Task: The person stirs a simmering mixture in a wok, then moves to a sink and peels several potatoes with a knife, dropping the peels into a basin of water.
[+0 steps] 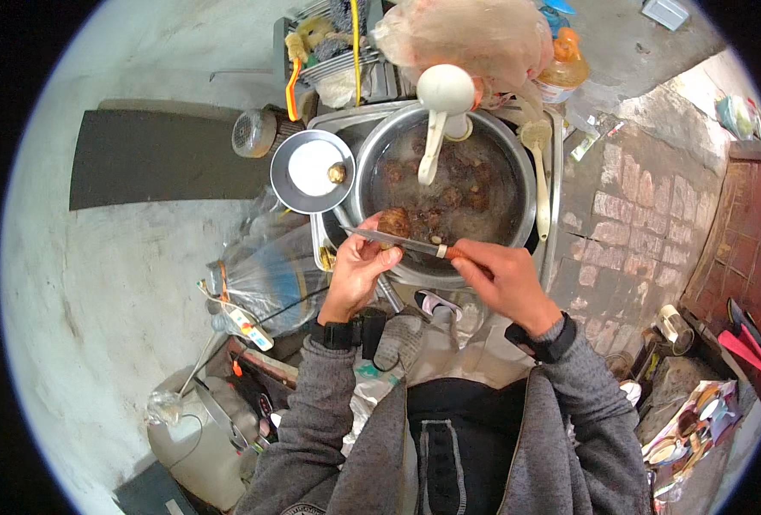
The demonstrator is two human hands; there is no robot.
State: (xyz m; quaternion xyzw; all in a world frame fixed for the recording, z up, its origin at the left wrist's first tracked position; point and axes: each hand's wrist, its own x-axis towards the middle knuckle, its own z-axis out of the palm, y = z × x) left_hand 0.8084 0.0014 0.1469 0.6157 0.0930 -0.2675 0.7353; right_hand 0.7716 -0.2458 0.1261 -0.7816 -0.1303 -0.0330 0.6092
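Before me a large metal basin (530,193) of murky water with several brown lumps in it sits in a steel sink. My left hand (353,273) holds a brown, rough root vegetable (394,223) above the basin's near left edge. A knife (396,241) with a wooden handle is in my right hand (508,280), its blade lying across the vegetable and pointing left. A small grey pan (279,168) with a pale inside rests at the basin's left and holds one small yellowish-brown piece (336,172).
A white ladle-like utensil (446,89) overhangs the basin's far side. A long-handled brush (540,174) lies along the right rim. Behind stand a dish rack (284,38), a plastic bag (464,32) and an orange-capped bottle (564,67). A power strip (252,329) hangs at the left.
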